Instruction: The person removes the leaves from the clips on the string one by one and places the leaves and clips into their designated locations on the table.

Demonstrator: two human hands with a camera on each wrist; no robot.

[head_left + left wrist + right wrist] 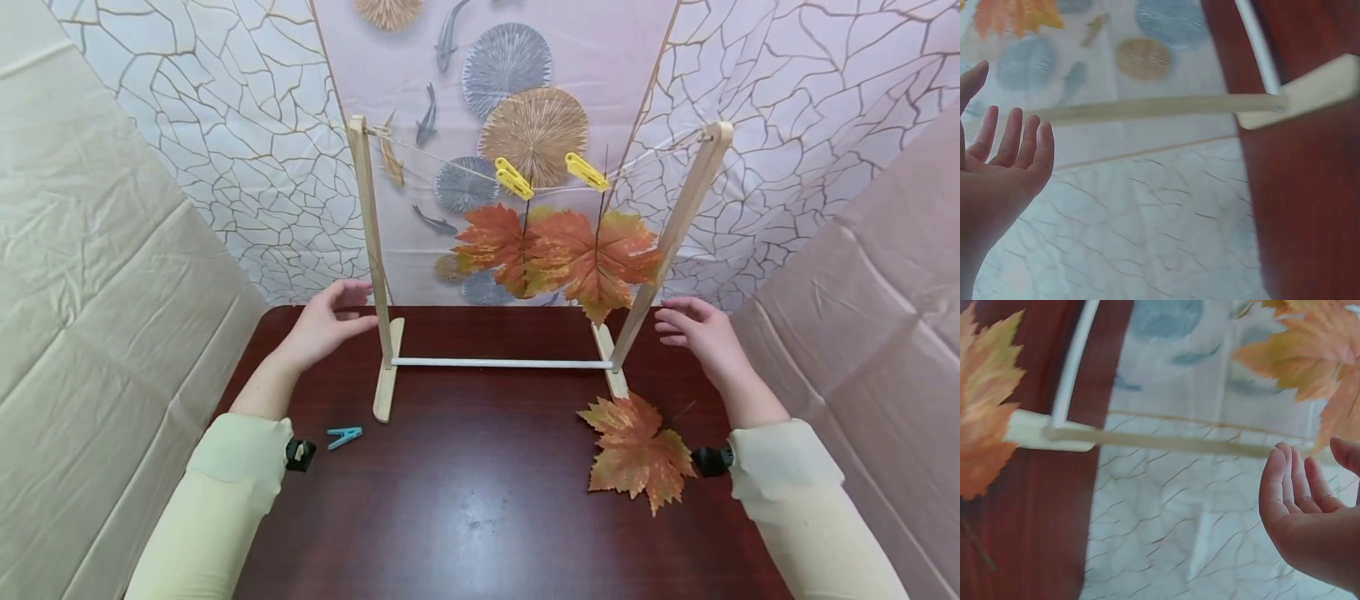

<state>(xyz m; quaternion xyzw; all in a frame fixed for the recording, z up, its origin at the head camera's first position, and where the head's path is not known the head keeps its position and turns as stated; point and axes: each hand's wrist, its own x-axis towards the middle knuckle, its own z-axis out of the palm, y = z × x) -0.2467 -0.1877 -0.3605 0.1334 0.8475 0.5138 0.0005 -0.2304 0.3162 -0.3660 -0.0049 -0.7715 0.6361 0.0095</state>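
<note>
A wooden stand with two posts [370, 242] and a white crossbar [502, 362] holds up a string [442, 157]. Two yellow clothespins [513, 178] on that string carry orange maple leaves [592, 258] by their stems. Outside the left post is my left hand [330, 321], its fingers loosely bent and holding nothing; the left wrist view shows a hollow palm. My right hand [697, 329] hovers beside the right post [678, 225] with relaxed fingers, nothing in its grasp. Neither hand clearly touches the stand.
On the dark red table [465, 475], a third maple leaf [637, 454] lies at the right, by the stand's right foot. A blue clothespin [344, 437] lies at the left. Patterned cloth [255, 108] hangs behind, and beige cloth walls [97, 292] flank both sides.
</note>
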